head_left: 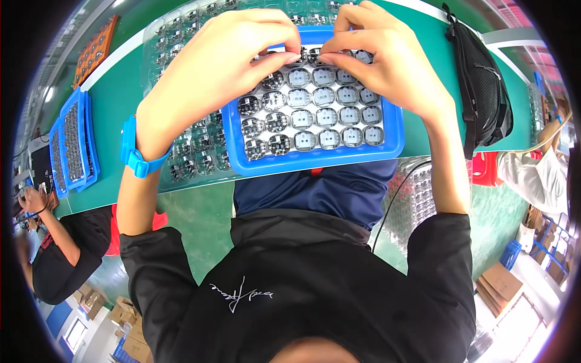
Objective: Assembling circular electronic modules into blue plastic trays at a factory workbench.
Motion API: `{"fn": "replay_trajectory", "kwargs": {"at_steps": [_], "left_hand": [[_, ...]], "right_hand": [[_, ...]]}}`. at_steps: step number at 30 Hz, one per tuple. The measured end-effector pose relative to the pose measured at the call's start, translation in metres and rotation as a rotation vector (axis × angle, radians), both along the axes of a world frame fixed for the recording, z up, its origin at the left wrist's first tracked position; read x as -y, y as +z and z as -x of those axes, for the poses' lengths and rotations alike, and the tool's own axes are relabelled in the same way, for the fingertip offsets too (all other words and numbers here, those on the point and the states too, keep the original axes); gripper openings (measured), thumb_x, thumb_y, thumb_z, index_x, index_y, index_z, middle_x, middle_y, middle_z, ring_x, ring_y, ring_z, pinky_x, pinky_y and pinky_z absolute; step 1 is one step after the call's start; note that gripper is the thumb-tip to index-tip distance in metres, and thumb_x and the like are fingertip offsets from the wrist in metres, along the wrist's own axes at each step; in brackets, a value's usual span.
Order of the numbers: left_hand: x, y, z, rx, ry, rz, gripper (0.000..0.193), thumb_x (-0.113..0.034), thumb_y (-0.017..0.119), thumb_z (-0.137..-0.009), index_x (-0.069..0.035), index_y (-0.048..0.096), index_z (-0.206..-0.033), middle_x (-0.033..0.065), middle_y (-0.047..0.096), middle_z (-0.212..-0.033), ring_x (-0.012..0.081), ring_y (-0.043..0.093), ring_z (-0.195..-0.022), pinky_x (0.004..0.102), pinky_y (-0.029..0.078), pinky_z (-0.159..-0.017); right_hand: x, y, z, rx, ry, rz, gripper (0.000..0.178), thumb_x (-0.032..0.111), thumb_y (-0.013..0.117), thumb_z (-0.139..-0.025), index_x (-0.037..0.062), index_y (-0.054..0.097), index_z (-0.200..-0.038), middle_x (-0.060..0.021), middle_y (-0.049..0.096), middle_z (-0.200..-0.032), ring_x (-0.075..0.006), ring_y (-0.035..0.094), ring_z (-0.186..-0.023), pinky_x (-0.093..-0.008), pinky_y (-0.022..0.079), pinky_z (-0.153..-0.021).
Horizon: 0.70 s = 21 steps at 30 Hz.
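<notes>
A blue tray point(315, 166) stands in front of me with rows of small round grey housings point(324, 97). Its left columns hold dark round electronic parts point(276, 121) with black and silver pieces. Over the far row, my left hand point(257, 45) pinches a small dark electronic part point(304, 55) between thumb and forefinger. Close beside it, my right hand point(369, 48) has its thumb and forefinger closed on another small dark electronic part point(315, 56). Both hands partly hide the far row. A blue band point(142, 163) circles my left wrist.
Clear plastic blister trays point(200, 148) of similar parts lie left of and behind the blue tray. Stacked blue trays point(74, 145) stand farther left, near another person's hand point(33, 199). A black bag point(484, 85) lies at the right on the green table point(423, 136).
</notes>
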<state>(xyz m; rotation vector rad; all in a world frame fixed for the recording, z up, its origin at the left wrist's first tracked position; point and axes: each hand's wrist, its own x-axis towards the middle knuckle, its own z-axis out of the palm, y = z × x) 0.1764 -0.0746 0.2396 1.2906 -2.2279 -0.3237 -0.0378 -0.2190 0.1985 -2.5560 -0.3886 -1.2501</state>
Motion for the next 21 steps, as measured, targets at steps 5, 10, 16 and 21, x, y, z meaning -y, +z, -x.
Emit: {"fn": "replay_trajectory", "kwargs": {"at_steps": [5, 10, 16, 21], "left_hand": [[-0.002, -0.005, 0.004, 0.123, 0.060, -0.014, 0.014, -0.013, 0.071, -0.094, -0.001, 0.070, -0.103, 0.0136, 0.074, -0.103, 0.0345, 0.069, -0.095, 0.0419, 0.055, -0.082], [-0.002, -0.002, 0.008, 0.173, 0.090, 0.004, 0.014, -0.013, 0.071, -0.093, -0.002, 0.071, -0.102, 0.0136, 0.074, -0.098, 0.0347, 0.068, -0.093, 0.0426, 0.054, -0.081], [-0.007, 0.002, 0.013, 0.277, 0.104, 0.063, 0.013, -0.014, 0.071, -0.093, -0.004, 0.071, -0.101, 0.0122, 0.073, -0.094, 0.0334, 0.066, -0.090, 0.0427, 0.051, -0.082], [-0.008, -0.001, 0.015, 0.320, 0.123, 0.024, 0.011, -0.014, 0.071, -0.093, -0.005, 0.070, -0.100, 0.0102, 0.072, -0.096, 0.0325, 0.065, -0.089, 0.0429, 0.051, -0.082]], "right_hand": [[-0.007, 0.009, 0.001, -0.052, -0.053, 0.039, 0.010, 0.010, 0.078, -0.082, 0.0031, 0.077, -0.089, -0.0093, 0.062, -0.087, -0.0303, 0.060, -0.089, -0.0415, 0.050, -0.078], [-0.008, 0.017, 0.005, -0.132, -0.091, 0.065, 0.010, 0.009, 0.076, -0.082, 0.0030, 0.077, -0.090, -0.0100, 0.063, -0.089, -0.0311, 0.060, -0.090, -0.0419, 0.050, -0.079], [-0.032, 0.056, 0.008, -0.667, -0.307, -0.154, 0.009, 0.010, 0.072, -0.084, 0.0025, 0.076, -0.089, -0.0107, 0.062, -0.088, -0.0316, 0.061, -0.092, -0.0426, 0.049, -0.083], [-0.030, 0.051, 0.006, -0.656, -0.289, -0.132, 0.011, 0.010, 0.071, -0.085, 0.0023, 0.075, -0.091, -0.0107, 0.062, -0.089, -0.0319, 0.061, -0.093, -0.0428, 0.049, -0.085]]}}
